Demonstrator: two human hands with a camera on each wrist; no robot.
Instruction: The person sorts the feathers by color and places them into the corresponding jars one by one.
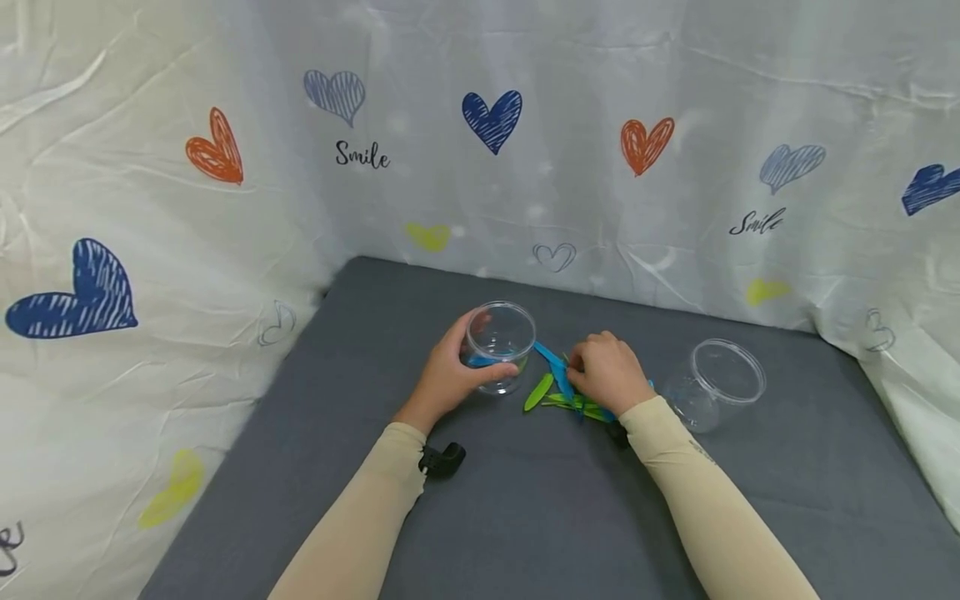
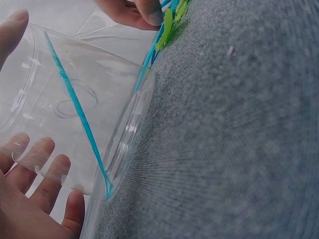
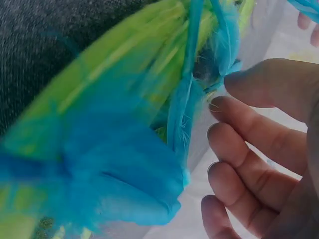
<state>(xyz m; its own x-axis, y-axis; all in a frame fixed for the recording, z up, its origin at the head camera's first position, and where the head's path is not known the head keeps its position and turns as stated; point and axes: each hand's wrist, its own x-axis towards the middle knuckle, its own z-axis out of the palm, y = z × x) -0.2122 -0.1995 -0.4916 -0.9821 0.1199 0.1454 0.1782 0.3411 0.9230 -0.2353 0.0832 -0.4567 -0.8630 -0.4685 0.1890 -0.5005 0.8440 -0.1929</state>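
Observation:
My left hand (image 1: 455, 367) grips a clear plastic jar (image 1: 504, 337) standing on the grey cloth, thumb in front and fingers behind. Inside it, the left wrist view shows a slim blue feather (image 2: 79, 107) leaning across the jar. To the right, my right hand (image 1: 609, 372) reaches into a loose pile of feathers, green (image 1: 538, 392) and blue (image 1: 557, 371). Seen from the right wrist, its thumb and forefinger pinch at a blue feather (image 3: 227, 42), while the other fingers curl beside the pile. Broad blue and green feathers blur close to that camera.
A second clear jar (image 1: 696, 400) stands right of my right hand. Grey cloth (image 1: 517, 517) covers the table. A pale curtain (image 1: 570, 67) with printed hearts hangs behind and at the sides. A black strap mount (image 1: 444, 461) sits on my left wrist.

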